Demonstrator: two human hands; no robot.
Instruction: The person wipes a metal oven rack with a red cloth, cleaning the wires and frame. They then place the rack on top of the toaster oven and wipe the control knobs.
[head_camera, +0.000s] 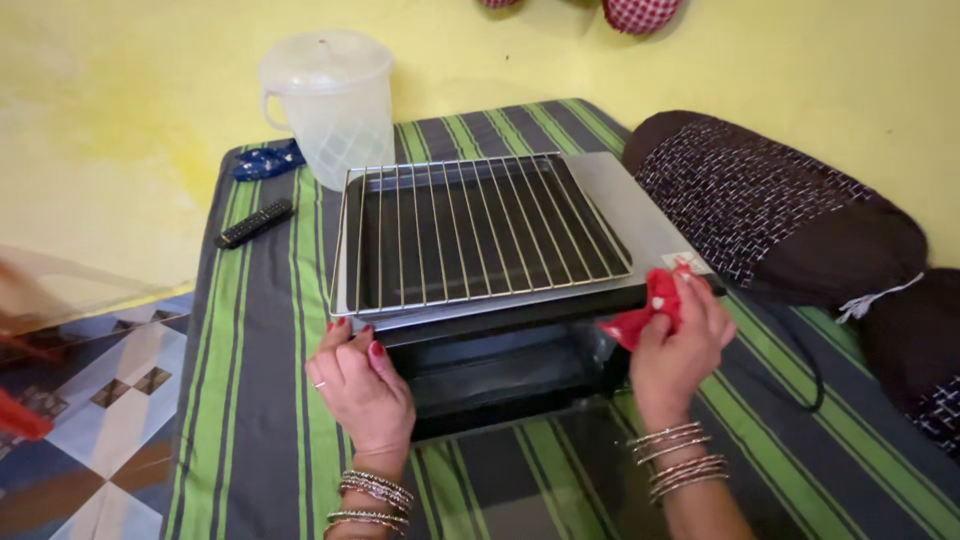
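Two hands are working at a small oven (500, 370) on a striped mat (260, 400).

Nearest, the oven's glass door (540, 470) is lying open toward the person. The left hand (362, 385) is resting at the oven's front left corner, fingers curled loosely and touching the edge, gripping nothing. The right hand (680, 345) is pinching a red cloth (645, 310) against the oven's front right corner. On top of the oven a dark tray (480, 235) is sitting under a wire rack (470, 225). Left of the oven a black remote (255, 222) is lying on the mat. Behind the oven a clear lidded jug (330, 105) is standing beside a blue wrapper (265, 160). Right of the oven dark patterned bolsters (780, 215) are lying along the mat.
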